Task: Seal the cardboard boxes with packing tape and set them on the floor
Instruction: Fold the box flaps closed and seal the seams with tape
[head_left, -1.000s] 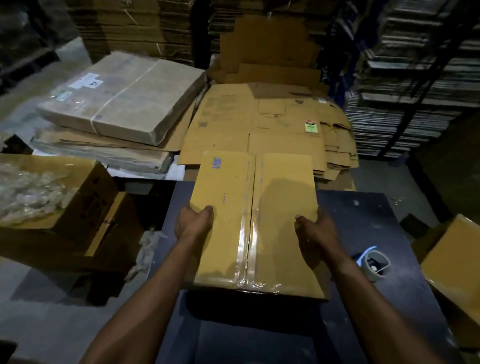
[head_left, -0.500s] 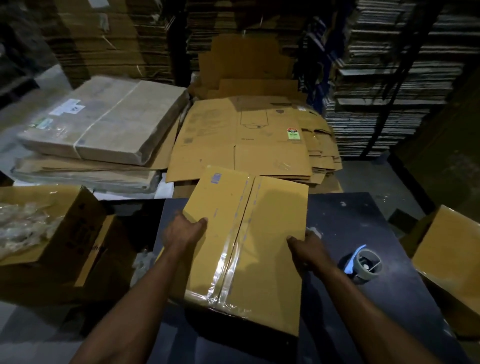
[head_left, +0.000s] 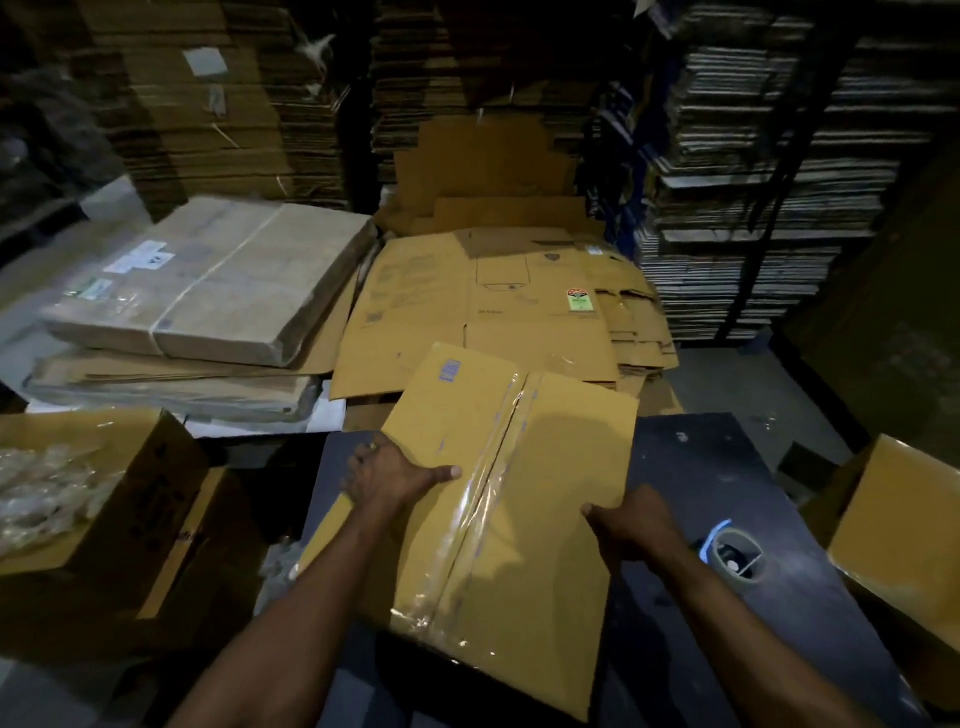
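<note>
From the head camera, the taped cardboard box (head_left: 498, 499) sits skewed over the left part of the dark table (head_left: 727, 467), its near corner tipped toward the person. The left hand (head_left: 389, 475) clamps the box's left side, thumb on top. The right hand (head_left: 631, 522) curls round its right edge, a two-sided hold that I judge suits lifting it to the floor; the tape roll (head_left: 737, 558) lies near the table's right edge.

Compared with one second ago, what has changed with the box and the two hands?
The taped box has turned: its far end now points to the right and its near left corner hangs off the table toward the left. The left hand and right hand grip its sides as before. The tape roll stayed where it was on the table.
</note>
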